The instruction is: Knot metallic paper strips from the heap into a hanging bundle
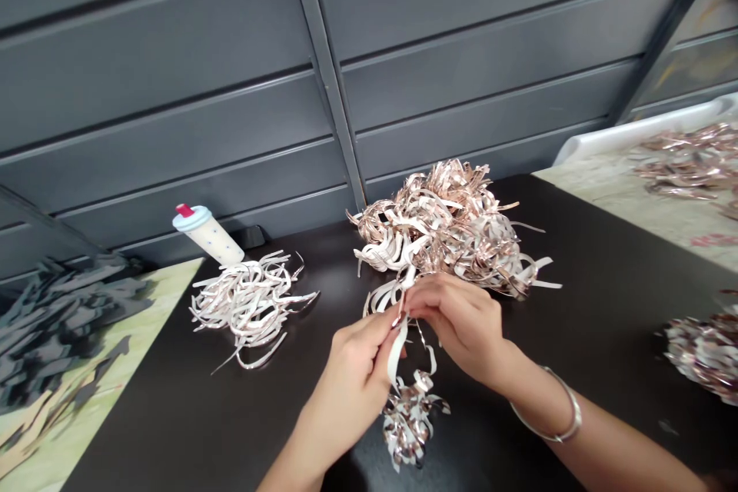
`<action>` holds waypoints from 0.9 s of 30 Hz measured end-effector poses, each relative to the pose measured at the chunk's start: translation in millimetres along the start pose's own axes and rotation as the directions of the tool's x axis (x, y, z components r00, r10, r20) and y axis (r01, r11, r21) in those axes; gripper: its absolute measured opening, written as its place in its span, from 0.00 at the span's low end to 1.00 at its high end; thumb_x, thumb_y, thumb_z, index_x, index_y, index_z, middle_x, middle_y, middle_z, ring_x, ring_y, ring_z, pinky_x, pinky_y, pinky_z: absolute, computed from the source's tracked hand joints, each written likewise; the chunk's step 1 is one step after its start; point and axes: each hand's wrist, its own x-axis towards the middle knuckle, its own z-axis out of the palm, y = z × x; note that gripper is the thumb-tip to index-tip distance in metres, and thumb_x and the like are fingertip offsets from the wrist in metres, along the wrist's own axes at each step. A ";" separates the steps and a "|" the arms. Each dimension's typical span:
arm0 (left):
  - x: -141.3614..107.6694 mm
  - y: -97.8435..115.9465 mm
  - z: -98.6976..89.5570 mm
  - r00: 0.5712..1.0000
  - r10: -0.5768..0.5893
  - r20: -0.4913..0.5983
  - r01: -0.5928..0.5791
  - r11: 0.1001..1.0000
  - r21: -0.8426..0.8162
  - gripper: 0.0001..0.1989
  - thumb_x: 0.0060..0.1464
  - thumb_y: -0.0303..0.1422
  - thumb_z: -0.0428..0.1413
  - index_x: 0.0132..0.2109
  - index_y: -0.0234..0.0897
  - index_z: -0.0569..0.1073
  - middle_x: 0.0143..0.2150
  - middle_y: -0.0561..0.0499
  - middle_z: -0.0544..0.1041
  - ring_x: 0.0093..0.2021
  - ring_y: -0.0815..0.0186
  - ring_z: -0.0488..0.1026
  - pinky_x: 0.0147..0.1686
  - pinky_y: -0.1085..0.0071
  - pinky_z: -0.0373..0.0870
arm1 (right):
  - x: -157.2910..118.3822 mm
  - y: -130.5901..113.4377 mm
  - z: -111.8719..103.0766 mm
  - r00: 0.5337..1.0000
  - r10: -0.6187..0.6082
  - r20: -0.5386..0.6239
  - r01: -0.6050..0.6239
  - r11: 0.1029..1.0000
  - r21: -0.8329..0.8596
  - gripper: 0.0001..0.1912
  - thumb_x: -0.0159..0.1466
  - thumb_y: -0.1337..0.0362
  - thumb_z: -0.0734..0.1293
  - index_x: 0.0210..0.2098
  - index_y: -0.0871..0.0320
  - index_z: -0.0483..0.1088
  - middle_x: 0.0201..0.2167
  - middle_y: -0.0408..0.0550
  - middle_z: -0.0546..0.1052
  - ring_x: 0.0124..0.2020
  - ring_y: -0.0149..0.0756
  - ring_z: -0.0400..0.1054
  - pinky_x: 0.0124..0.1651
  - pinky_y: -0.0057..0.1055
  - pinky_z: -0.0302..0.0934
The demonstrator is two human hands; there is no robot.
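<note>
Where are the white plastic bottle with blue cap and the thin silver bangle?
White plastic bottle with blue cap (pixel 216 240): head view, on its body.
Thin silver bangle (pixel 576 421): head view, on its band.

Left hand (pixel 349 388) and right hand (pixel 458 330) pinching rose-gold foil strips (pixel 395 357), tangled pile (pixel 443 231) behind, black table (pixel 173 400) below

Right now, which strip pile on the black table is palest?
The loose whitish pile beyond the left hand, beside the blue-capped bottle; the big heap and small bunch show far more rose-gold shine.
</note>
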 end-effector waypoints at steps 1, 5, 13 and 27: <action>0.1 0.2 -0.2 1.000 -0.008 0.019 0.008 1.000 -0.008 0.12 0.61 0.28 0.47 0.32 0.34 0.72 0.28 0.52 0.71 0.28 0.70 0.67 0.31 0.75 0.64 | 1.8 -1.0 -1.5 0.996 0.082 0.018 -0.082 0.997 0.010 0.09 0.63 0.75 0.62 0.30 0.59 0.70 0.24 0.45 0.77 0.27 0.31 0.73 0.31 0.27 0.69; 1.9 -1.5 -1.5 0.995 -0.063 0.071 0.069 0.994 -0.087 0.12 0.62 0.29 0.47 0.32 0.34 0.71 0.26 0.53 0.69 0.25 0.71 0.64 0.28 0.75 0.61 | 5.7 -1.8 -8.1 0.916 0.389 0.100 -0.400 0.906 0.137 0.07 0.61 0.72 0.65 0.28 0.58 0.72 0.23 0.42 0.78 0.24 0.29 0.73 0.29 0.23 0.68; 0.4 -3.4 -2.6 0.995 -0.076 -0.059 0.059 0.966 -0.251 0.13 0.61 0.32 0.49 0.44 0.33 0.77 0.21 0.55 0.66 0.22 0.72 0.61 0.23 0.76 0.59 | 11.0 1.2 -24.3 0.939 0.267 0.218 -0.338 0.833 0.437 0.05 0.62 0.65 0.69 0.36 0.57 0.77 0.31 0.48 0.81 0.34 0.36 0.76 0.37 0.30 0.71; -3.1 -4.9 4.1 0.932 0.253 -0.258 -0.222 0.964 0.143 0.16 0.58 0.22 0.51 0.51 0.34 0.74 0.31 0.51 0.76 0.27 0.71 0.71 0.29 0.77 0.70 | 3.5 1.4 -9.6 0.934 0.354 -0.037 -0.337 0.913 0.229 0.10 0.58 0.71 0.70 0.41 0.57 0.73 0.32 0.46 0.74 0.27 0.30 0.69 0.29 0.27 0.69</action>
